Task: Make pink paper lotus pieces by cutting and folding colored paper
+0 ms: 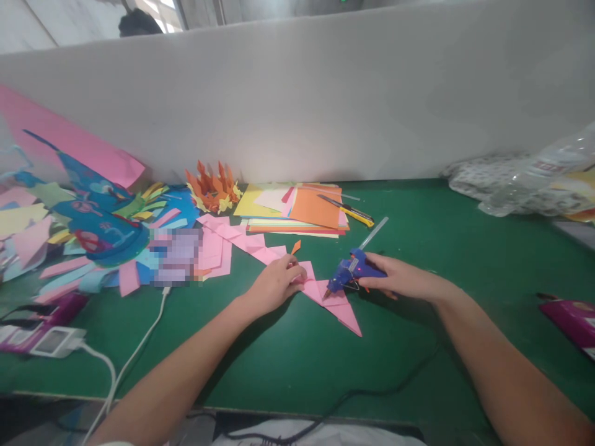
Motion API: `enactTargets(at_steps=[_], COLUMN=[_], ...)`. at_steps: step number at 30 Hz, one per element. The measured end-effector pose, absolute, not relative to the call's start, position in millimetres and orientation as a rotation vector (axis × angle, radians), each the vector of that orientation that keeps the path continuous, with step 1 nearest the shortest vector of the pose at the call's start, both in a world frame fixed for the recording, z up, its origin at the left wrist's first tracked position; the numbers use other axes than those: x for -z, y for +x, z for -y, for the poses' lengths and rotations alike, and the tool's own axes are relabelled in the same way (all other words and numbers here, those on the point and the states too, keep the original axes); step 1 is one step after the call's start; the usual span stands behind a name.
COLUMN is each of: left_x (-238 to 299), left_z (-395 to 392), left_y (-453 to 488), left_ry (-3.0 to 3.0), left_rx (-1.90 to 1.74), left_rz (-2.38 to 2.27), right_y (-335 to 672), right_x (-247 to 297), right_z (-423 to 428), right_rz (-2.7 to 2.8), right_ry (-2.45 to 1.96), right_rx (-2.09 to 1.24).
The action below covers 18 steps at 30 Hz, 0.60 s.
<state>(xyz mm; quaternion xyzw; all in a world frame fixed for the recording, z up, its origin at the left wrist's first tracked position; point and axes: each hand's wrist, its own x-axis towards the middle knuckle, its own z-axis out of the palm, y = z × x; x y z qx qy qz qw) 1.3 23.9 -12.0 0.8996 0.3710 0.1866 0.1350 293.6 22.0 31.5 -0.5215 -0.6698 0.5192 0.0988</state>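
Note:
A long strip of folded pink paper runs diagonally over the green table, its pointed end toward me. My left hand is closed on the strip near its middle, with thumb and fingers bent against the paper. A small orange paper piece shows just beyond those fingers; whether they touch it I cannot tell. My right hand grips a blue hot glue gun, a clear glue stick sticking out of its back. The gun's nozzle points down at the strip, at or just above the paper.
Stacked coloured paper lies beyond, with a yellow utility knife on it. An orange paper crown and a blue cone hat stand left. White cables cross the left side. A plastic bottle lies far right.

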Motion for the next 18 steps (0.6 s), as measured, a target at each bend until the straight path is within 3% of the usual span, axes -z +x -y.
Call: enactTargets(at_steps=[10,13,18], left_x=[14,12,12], left_z=[-24,-23,-22], left_y=[0,0,1], left_ry=[2.604,2.61,2.615], left_rx=[-0.552,-0.547,-0.547], left_rz=[-1.063,-1.066,-1.089], right_y=[311,312,311], right_x=[-43,-39,-27], right_z=[-20,-26,-39], right_rz=[1.83,1.7,1.757], right_ry=[-1.353,-1.387,-1.902], right_rx=[-1.623,-1.379,-0.761])
